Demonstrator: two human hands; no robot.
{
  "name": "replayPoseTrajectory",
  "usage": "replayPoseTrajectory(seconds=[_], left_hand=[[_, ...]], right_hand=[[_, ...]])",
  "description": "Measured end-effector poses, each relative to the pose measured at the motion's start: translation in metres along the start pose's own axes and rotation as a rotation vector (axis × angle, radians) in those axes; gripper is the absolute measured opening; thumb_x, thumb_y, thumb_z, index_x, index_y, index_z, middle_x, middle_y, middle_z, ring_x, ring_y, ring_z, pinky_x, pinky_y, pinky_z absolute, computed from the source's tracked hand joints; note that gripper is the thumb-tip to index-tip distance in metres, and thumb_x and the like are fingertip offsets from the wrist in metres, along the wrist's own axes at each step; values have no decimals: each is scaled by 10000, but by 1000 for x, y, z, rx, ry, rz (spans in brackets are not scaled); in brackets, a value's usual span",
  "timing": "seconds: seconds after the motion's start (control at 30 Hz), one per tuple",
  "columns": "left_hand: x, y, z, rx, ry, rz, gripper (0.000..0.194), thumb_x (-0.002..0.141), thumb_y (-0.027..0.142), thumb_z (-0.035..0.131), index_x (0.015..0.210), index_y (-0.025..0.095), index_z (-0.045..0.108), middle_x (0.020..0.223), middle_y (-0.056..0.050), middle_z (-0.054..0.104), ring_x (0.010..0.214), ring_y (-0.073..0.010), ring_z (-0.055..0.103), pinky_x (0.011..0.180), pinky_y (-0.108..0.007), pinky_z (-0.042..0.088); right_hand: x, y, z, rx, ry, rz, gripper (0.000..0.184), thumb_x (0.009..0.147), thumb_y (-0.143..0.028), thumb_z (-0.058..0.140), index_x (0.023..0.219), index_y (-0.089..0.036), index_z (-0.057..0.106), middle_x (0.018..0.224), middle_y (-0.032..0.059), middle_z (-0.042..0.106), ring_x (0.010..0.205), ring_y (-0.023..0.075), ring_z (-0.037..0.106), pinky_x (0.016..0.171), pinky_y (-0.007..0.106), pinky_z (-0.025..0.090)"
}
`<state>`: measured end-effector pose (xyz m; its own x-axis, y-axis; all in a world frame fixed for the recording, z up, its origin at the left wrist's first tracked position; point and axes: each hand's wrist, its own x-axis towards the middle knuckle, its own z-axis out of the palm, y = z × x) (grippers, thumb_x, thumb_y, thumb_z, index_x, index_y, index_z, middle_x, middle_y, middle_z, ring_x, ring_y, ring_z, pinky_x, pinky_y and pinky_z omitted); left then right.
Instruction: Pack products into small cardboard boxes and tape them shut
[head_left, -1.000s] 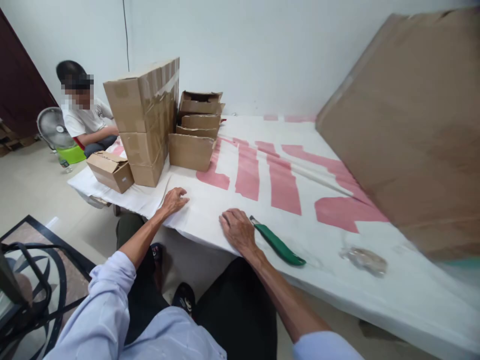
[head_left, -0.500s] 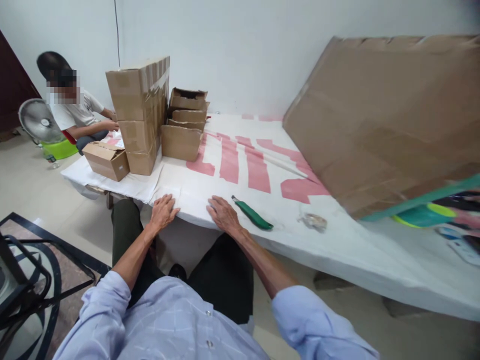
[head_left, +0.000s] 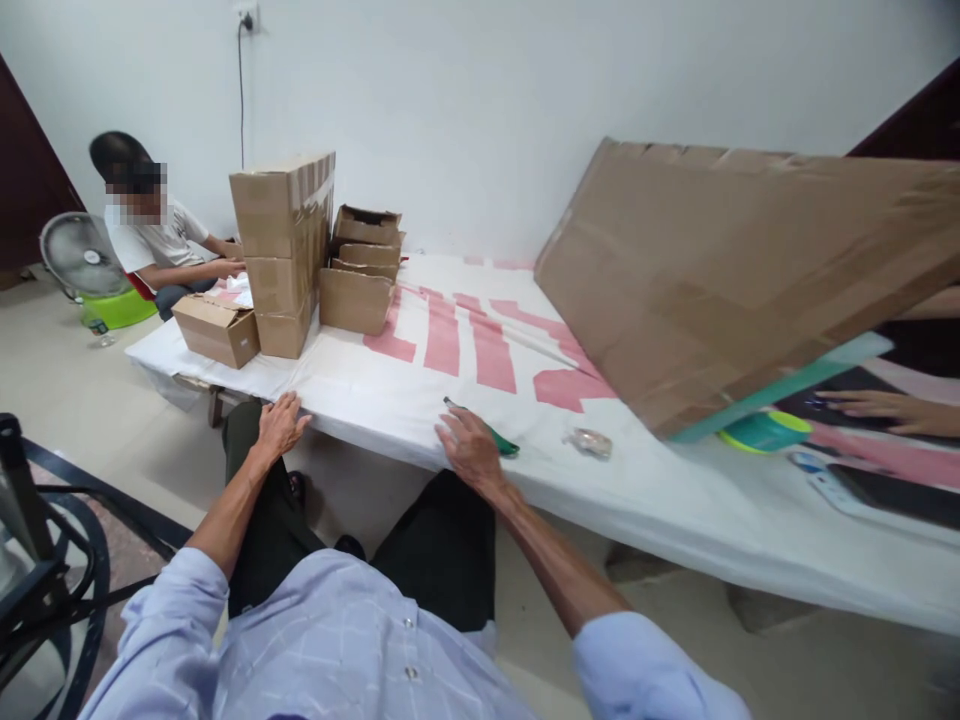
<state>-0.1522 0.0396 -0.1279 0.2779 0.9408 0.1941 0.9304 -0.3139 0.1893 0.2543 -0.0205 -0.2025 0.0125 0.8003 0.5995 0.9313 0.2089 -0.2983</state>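
My left hand (head_left: 280, 428) lies on the front edge of the white cloth-covered table (head_left: 360, 405), fingers stretched and holding nothing. Farther right, my right hand (head_left: 471, 450) rests over the near side of a green-handled cutter (head_left: 505, 445). Its fingers are spread and not wrapped round the handle. They hide the cutter's middle, while its dark tip and rear end show. To the right of that hand sits a roll of clear brownish tape (head_left: 590, 442), slightly blurred.
Taped cartons (head_left: 268, 220) are stacked at the left, beside several open boxes (head_left: 355, 303) and a small box (head_left: 217, 330). A large cardboard sheet (head_left: 720, 270) leans at right. A person (head_left: 161, 235) sits far left; another person's hand (head_left: 870, 405) shows right, near a phone (head_left: 900, 490).
My left hand has slid left along the table edge. My right hand has moved right, onto the cutter. The view has turned right, bringing in another person's hand and a phone.
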Motion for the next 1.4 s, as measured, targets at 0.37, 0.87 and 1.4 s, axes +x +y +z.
replayPoseTrajectory(seconds=[0.37,0.87,1.4], left_hand=[[-11,-21,-12,-15,10,-66,434,983,283,649,1415,257,676,1634,-143,580,1552,-317,506,1245,-517,414],[52,-96,-115,5,319,-450,767,977,393,678,1625,115,376,1637,-281,435,1489,-422,514,1167,-501,488],[141,-91,-160,63,212,-532,553,1014,522,605,1376,104,625,1557,-292,515,1348,-444,560,1114,-581,469]], right_hand=[[-2,53,-18,-208,-34,232,299,1004,-327,531,1083,-168,772,1078,158,732,967,293,601,850,403,466],[-3,47,-12,-226,-15,227,330,1002,-325,499,995,-169,789,1056,165,745,941,291,602,795,400,444],[-2,44,-16,-222,-19,252,311,1017,-326,504,992,-175,775,1073,150,736,950,281,596,803,380,424]])
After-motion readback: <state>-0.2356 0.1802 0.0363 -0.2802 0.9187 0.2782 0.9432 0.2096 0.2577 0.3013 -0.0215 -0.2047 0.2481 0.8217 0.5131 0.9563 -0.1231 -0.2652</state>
